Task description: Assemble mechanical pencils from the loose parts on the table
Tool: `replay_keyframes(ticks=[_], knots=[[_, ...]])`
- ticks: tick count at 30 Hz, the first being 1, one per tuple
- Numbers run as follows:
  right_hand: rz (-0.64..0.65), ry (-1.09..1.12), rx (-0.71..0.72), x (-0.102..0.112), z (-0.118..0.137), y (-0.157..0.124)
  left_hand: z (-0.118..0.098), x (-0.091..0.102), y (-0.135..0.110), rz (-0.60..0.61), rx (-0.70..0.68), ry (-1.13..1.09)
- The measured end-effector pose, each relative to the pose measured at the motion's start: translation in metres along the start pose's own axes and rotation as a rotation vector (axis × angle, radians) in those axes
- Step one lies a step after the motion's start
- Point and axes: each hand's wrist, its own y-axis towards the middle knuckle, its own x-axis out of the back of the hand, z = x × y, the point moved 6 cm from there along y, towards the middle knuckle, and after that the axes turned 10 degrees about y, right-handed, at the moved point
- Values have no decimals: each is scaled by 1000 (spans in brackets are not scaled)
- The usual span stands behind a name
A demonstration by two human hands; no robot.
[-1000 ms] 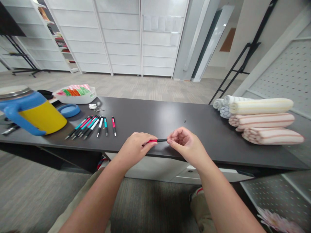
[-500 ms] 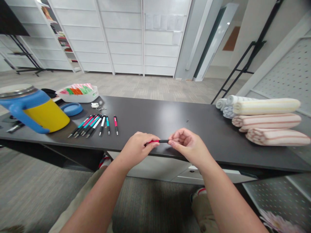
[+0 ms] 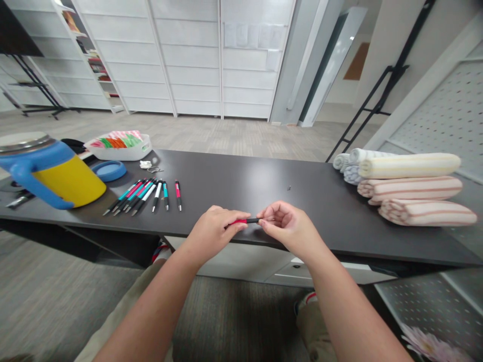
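Note:
Both my hands hold one red and black pen (image 3: pixel 247 220) level above the near edge of the dark table (image 3: pixel 241 186). My left hand (image 3: pixel 213 232) is closed round its red end. My right hand (image 3: pixel 289 229) pinches the black end with fingers curled. Only a short middle stretch of the pen shows between the two hands. A row of several pens (image 3: pixel 145 193), red, teal and black, lies on the table to the left of my hands.
A yellow jug with a blue handle (image 3: pixel 49 173) stands at far left, a blue lid (image 3: pixel 108 170) behind it. A white tray of coloured items (image 3: pixel 118 143) sits at the back left. Rolled striped towels (image 3: pixel 409 188) are stacked at the right.
My hands have drawn slightly closer together on the pen, so less of its black part shows. The view shifted a little.

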Motion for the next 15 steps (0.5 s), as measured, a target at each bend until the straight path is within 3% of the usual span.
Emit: replay_keyframes(ticks=[4, 8, 10, 12, 15], knots=[[-43, -150, 40, 15, 3, 6, 0, 1, 1, 7, 38, -14], [-453, -702, 117, 72, 14, 15, 7, 2, 1, 17, 156, -22], [-575, -944, 80, 97, 14, 23, 9, 2, 0, 22, 191, -43], [-591, -1086, -13, 113, 9, 34, 10, 2, 0, 31, 206, -59], [-543, -1187, -62, 119, 5, 50, 8, 3, 0, 35, 213, -71]])
